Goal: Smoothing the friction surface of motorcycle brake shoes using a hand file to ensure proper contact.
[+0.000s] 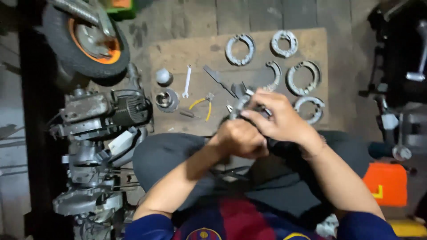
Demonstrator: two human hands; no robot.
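I am looking straight down at a dim workshop floor of grey concrete slabs, with a flat cardboard sheet (pixel 178 58) laid out on it; I take that sheet as my landmark.

On the sheet I count five curved brake shoe pieces (pixel 240 48): two along its far edge and three toward its right side. Near the sheet's middle lie one white spanner (pixel 187 81), one pair of yellow-handled pliers (pixel 203 105) and one dark flat blade-like tool (pixel 216 76). Toward its left side sit one small grey cap (pixel 163 76) and one round metal piston-like part (pixel 167 100).

Off the sheet's left edge stands one engine block (pixel 95 133), and beyond its far left corner one small wheel (pixel 86 42) with an orange rim. Well to the right of the sheet, one orange box (pixel 388 183) rests on the floor.

Over the sheet's near edge, above the knees, both hands meet. My left hand (pixel 238 138) is curled into a tight fist around the lower part of a small grey metal part (pixel 240 106). My right hand (pixel 278 118) lies over the left, fingers bent and closed on the part's upper end. The part sticks up between them, mostly hidden, so I cannot tell what it is.
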